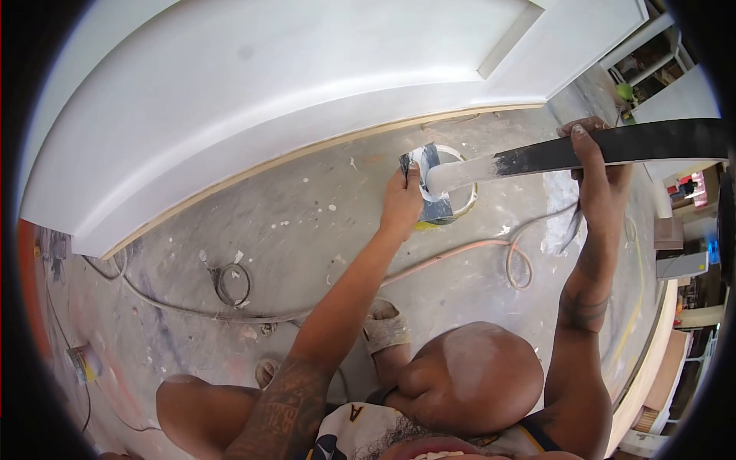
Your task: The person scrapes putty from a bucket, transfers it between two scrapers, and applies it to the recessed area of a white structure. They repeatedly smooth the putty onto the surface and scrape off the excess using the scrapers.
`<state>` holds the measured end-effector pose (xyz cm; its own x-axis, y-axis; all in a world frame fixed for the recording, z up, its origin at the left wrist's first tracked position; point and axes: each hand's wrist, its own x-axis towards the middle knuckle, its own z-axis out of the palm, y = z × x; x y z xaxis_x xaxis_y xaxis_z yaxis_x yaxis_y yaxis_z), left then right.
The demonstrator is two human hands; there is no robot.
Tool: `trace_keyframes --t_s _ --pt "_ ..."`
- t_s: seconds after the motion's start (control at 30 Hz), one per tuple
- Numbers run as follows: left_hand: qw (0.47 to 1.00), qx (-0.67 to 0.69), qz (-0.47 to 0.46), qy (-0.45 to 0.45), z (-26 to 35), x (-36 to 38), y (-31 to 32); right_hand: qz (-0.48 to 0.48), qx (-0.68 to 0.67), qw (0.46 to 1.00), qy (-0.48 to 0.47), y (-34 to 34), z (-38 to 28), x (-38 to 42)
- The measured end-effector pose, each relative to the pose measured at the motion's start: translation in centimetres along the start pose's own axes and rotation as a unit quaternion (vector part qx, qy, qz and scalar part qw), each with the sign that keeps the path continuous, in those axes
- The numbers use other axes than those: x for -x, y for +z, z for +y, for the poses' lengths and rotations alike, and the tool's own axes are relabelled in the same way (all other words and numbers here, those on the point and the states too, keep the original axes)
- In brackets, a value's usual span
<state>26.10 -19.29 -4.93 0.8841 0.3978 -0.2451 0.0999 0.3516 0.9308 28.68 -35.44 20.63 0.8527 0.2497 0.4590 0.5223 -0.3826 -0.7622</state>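
Observation:
My left hand [405, 201] is closed on a dark, flat spreader [437, 208] smeared with white paste, held over a round bucket [466, 201] on the floor. My right hand [596, 157] grips a long black strip [537, 156]. The strip's near end, coated white [464, 173], reaches over the bucket beside the spreader, and its other end runs out to the right edge. Whether the coated end touches the spreader cannot be made out. The bucket's inside is mostly hidden behind both tools.
A large white panel [307, 69] with a pale wood lower edge stands ahead. Across the stained floor [307, 207] run a grey hose [192, 310] and an orange hose [445, 253]. A coiled cable [232, 284] lies at left. Shelves and boxes [681, 265] stand at right.

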Motion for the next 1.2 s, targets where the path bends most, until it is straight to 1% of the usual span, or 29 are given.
trace_keyframes --t_s 0.07,0.1,0.13,0.17,0.2,0.27,0.33,0.37,0.4,0.47,0.5,0.53,0.6,0.67,0.7,0.73,0.8,0.83,0.87,0.9,0.93,1.0,1.07,1.1,1.13,1.17,1.2 --pt "1.000 0.004 0.009 0.014 0.2 0.7 -0.2 -0.020 0.025 0.999 -0.017 0.4 0.3 0.4" --pt "1.000 0.003 0.009 0.015 0.2 0.8 -0.3 -0.035 0.041 0.997 -0.056 0.6 0.2 0.6" --pt "0.999 -0.009 0.011 0.033 0.3 0.9 -0.4 -0.034 0.040 0.997 -0.056 0.9 0.1 0.8" --pt "0.998 -0.021 0.012 0.052 0.3 1.0 -0.4 -0.046 0.032 0.996 -0.077 1.2 0.1 1.0" --pt "0.998 -0.021 0.011 0.053 0.3 1.2 -0.4 -0.057 0.024 0.993 -0.097 1.4 0.1 1.1" --pt "0.991 -0.071 0.029 0.107 0.6 1.3 -0.3 -0.057 0.007 0.994 -0.094 2.0 0.7 1.2" --pt "0.993 -0.049 0.026 0.103 0.9 1.5 -0.1 -0.082 0.000 0.992 -0.098 2.9 1.4 1.1" --pt "0.995 -0.026 0.024 0.096 1.1 1.6 0.0 -0.085 0.004 0.987 -0.137 3.3 2.3 0.8" --pt "0.995 -0.028 0.022 0.097 1.3 1.6 0.0 -0.082 0.004 0.987 -0.137 3.5 3.0 0.6" --pt "0.997 -0.012 0.014 0.069 1.5 1.8 0.3 -0.126 0.059 0.987 -0.080 3.6 4.5 0.5" --pt "0.997 -0.014 0.008 0.069 2.0 2.0 0.3 -0.108 0.022 0.993 -0.040 4.0 5.2 0.4" --pt "0.997 -0.028 0.000 0.065 2.6 2.3 0.2 -0.103 0.025 0.994 -0.037 4.2 6.7 0.2" --pt "0.997 -0.044 -0.018 0.062 3.2 2.6 0.1 -0.123 0.122 0.984 0.050 4.4 11.1 0.1" --pt "0.990 -0.056 -0.019 0.128 3.6 2.7 0.2 -0.127 0.105 0.978 0.130 5.3 16.3 1.1" --pt "0.989 -0.057 -0.027 0.133 3.9 2.7 0.2 -0.068 0.079 0.990 0.092 6.1 21.0 2.1" --pt "0.984 -0.087 -0.036 0.150 4.1 2.6 0.1 -0.149 0.197 0.947 0.206 4.9 19.7 2.1" --pt "0.978 -0.120 -0.050 0.164 5.0 2.7 -0.3 -0.159 0.104 0.947 0.259 3.9 18.8 3.7" --pt "0.967 -0.165 -0.071 0.181 5.4 2.8 -0.5 -0.152 0.101 0.947 0.263 3.4 19.2 4.7" --pt "0.953 -0.209 -0.093 0.197 6.1 2.9 -0.5 -0.184 0.115 0.950 0.225 2.6 20.1 5.9" --pt "0.951 -0.213 -0.100 0.200 6.4 2.9 -0.4 -0.213 0.129 0.950 0.186 1.9 21.1 7.2" --pt "0.943 -0.227 -0.116 0.214 6.8 2.9 -0.3 -0.234 0.135 0.944 0.188 1.5 22.2 8.7" --pt "0.932 -0.244 -0.138 0.231 7.1 2.9 0.0 -0.319 0.137 0.895 0.278 0.8 21.4 10.8" --pt "0.910 -0.234 -0.165 0.299 7.1 2.8 0.2 -0.319 -0.053 0.895 0.307 0.5 19.5 12.9" --pt "0.909 -0.235 -0.170 0.299 7.2 2.7 0.3 -0.310 -0.103 0.880 0.346 0.5 18.2 13.2" --pt "0.904 -0.232 -0.183 0.308 7.3 2.5 0.3 -0.304 -0.105 0.881 0.348 0.9 18.0 13.9" --pt "0.899 -0.228 -0.195 0.319 7.4 2.3 0.4 -0.220 -0.198 0.890 0.346 1.5 17.9 14.6" --pt "0.897 -0.231 -0.200 0.319 7.4 2.2 0.4 -0.132 -0.288 0.886 0.338 2.2 17.9 15.2"
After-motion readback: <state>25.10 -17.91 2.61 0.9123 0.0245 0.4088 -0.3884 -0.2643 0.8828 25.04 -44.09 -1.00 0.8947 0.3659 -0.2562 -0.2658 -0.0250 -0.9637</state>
